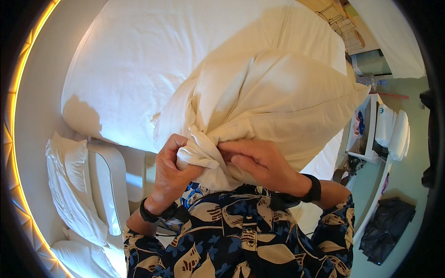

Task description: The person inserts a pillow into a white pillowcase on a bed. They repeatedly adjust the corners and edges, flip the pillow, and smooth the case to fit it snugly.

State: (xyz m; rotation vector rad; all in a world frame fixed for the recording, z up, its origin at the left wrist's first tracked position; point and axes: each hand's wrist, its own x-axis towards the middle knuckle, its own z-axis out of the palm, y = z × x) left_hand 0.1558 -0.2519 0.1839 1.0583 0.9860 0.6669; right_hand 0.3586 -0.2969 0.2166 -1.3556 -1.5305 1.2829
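A full, cream-white cloth bundle (271,93), with a seam and a pointed corner at the right, rises in front of my chest over the bed. Its near end is twisted into a knot-like bunch (203,149). My left hand (172,170) grips the twisted cloth from the left, thumb and fingers closed around it. Against the right side of the bunch lies my right hand (260,161), its fingertips tucked into the folds and partly hidden; whether they pinch cloth is unclear. What fills the bundle is hidden.
Beyond the bundle lies a bed with a white sheet (139,62). White pillows (74,187) rest at the lower left near a rounded white chair or headboard part (107,173). Along the right wall are a white shelf unit (372,132), rolled white towels (398,133) and a black plastic bag (387,226).
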